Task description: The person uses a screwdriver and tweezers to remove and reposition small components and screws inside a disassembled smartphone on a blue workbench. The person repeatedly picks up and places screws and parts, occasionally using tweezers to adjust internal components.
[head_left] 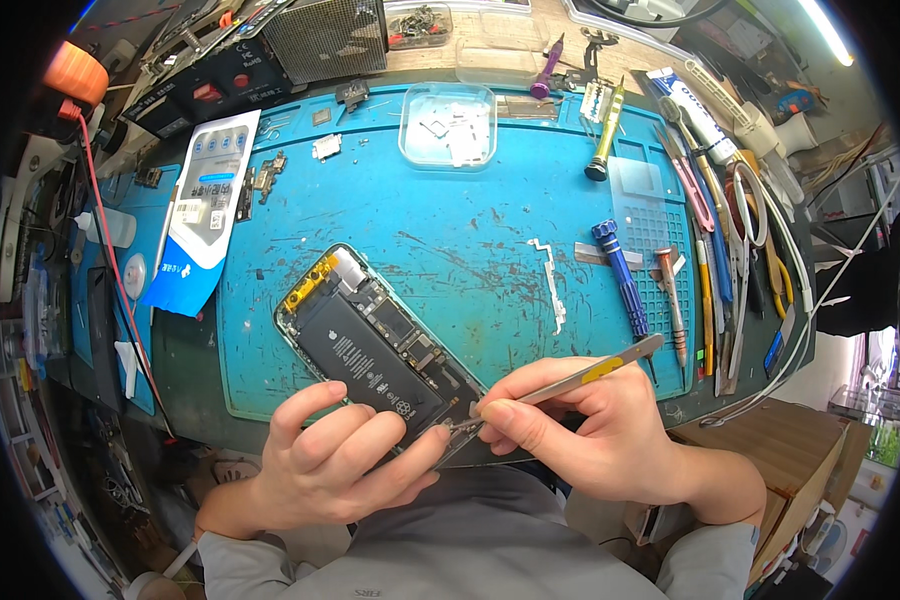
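An opened smartphone (355, 355), its black battery and boards exposed, lies at a slant on the blue repair mat (450, 210). My left hand (340, 450) grips the phone's lower part with bent fingers, one fingertip beside the tweezer tips near the bottom end. My right hand (600, 435) is closed on metal tweezers (590, 371) with a yellow patch, their tips angled down into the phone's lower right corner. Whatever lies between the tips is too small to make out. A thin white bracket (550, 285) lies right of the phone.
Screwdrivers (622, 270), tools and scissors (745, 215) crowd the right side. A clear container of small parts (448, 125) sits at the back. A blue-and-white packet (197, 205), a dropper bottle (110, 228) and a red cable are at left, a black device (210, 85) behind them.
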`<move>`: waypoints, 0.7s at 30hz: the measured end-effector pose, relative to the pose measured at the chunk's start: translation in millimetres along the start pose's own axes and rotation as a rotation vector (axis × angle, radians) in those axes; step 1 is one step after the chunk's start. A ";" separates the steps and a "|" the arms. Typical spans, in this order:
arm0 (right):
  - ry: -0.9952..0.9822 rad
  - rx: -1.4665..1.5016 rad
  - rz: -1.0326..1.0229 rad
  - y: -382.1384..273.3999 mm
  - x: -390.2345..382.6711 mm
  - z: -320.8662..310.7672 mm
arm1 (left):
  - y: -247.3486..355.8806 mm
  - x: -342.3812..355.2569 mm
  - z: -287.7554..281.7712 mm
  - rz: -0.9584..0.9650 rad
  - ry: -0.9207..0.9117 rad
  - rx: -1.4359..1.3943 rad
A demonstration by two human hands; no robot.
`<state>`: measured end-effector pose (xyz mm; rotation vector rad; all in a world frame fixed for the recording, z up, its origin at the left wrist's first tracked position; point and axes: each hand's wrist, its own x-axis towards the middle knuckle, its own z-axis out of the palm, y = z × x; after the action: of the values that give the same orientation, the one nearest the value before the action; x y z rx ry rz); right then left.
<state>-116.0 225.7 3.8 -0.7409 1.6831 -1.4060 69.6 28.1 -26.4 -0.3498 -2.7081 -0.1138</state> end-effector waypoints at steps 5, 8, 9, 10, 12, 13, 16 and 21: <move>0.044 -0.013 -0.149 11.5 -5.1 0.8 | 0.5 0.3 -0.8 -0.010 0.005 -0.012; 0.023 -0.214 -0.408 18.6 -4.6 -1.0 | -0.6 1.0 -0.5 -0.019 0.000 -0.044; 0.022 -0.218 -0.412 18.1 -4.2 -0.7 | -1.0 1.2 -0.8 -0.019 -0.004 -0.051; 0.020 -0.222 -0.417 17.1 -3.4 -0.6 | -1.3 1.4 -1.2 -0.020 -0.006 -0.053; 0.014 -0.241 -0.429 16.8 -2.1 -0.5 | -1.6 1.4 -1.6 -0.020 -0.011 -0.056; 0.009 -0.256 -0.437 17.1 -1.6 -0.5 | -1.5 1.3 -1.7 -0.020 -0.010 -0.054; 0.005 -0.275 -0.441 17.6 -1.5 -0.4 | -1.0 1.2 -1.4 -0.021 -0.009 -0.048; 0.005 -0.272 -0.431 15.7 -1.8 -0.9 | -0.5 1.1 -1.7 -0.017 -0.016 -0.037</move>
<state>-115.0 230.9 -11.0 -1.3160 1.8106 -1.4724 69.1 27.6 -24.4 -0.3402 -2.7283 -0.1674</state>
